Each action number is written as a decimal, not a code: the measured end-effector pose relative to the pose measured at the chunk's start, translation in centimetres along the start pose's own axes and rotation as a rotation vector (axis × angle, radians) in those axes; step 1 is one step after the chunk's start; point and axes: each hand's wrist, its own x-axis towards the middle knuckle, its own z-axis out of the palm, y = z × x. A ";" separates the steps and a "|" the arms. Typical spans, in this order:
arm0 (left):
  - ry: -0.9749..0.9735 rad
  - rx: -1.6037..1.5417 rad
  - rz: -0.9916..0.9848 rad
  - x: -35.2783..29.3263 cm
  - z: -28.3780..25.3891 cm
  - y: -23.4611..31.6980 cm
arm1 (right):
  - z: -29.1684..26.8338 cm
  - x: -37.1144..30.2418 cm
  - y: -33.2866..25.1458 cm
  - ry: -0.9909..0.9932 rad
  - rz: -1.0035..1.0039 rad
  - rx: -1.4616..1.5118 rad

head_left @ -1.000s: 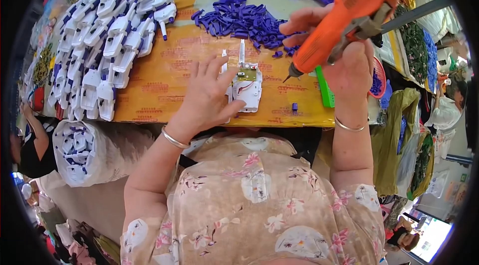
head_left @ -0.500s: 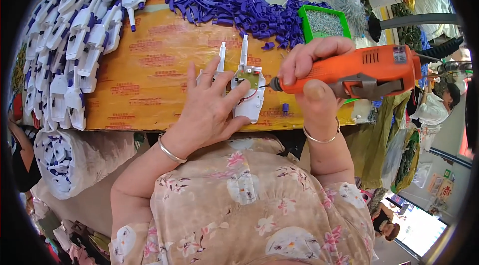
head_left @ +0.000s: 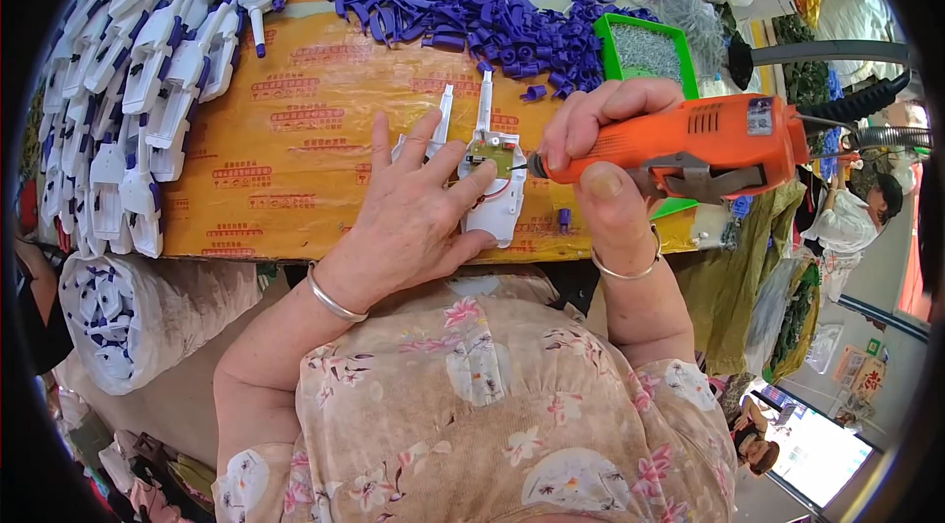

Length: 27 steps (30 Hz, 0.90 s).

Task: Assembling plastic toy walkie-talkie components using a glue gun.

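Note:
An orange electric screwdriver (head_left: 689, 151) lies sideways in my right hand (head_left: 608, 144), my fingers closed round its front end. Its thin bit points left and reaches the right edge of a green circuit board (head_left: 495, 161). That board sits in a white plastic housing half (head_left: 500, 213) with a narrow neck pointing away from me. My left hand (head_left: 409, 213) lies over it with fingers spread, the index fingertip on the board and the thumb at the housing's near end. A second white piece (head_left: 443, 110) is partly hidden under the left fingers.
Purple plastic parts (head_left: 472, 21) are heaped at the back, beside a green tray (head_left: 607, 56) of small screws. White-and-purple assembled pieces (head_left: 148, 80) pile up at left. A small purple part (head_left: 564, 218) lies near the table edge (head_left: 266, 255). A filled white sack (head_left: 177, 307) stands below left.
The screwdriver has shifted slightly left and down, with its bit still at the board's right side. My left hand stays spread on the housing. The whole view has moved a little.

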 end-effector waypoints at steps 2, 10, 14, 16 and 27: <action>0.001 -0.002 0.001 0.0 0.0 0.0 | 0.1 0.0 0.2 0.015 -0.011 0.013; -0.051 0.000 -0.039 0.1 -0.3 0.0 | -0.2 0.0 0.6 -0.032 -0.023 -0.030; -0.052 0.003 -0.031 0.1 -0.2 0.0 | -0.3 0.0 1.0 -0.063 -0.101 -0.114; -0.057 0.002 -0.029 0.1 -0.2 0.0 | -0.5 0.0 1.2 -0.070 -0.103 -0.138; -0.056 0.027 -0.022 0.2 -0.4 0.2 | -0.9 0.6 -0.8 -0.113 -0.121 -0.080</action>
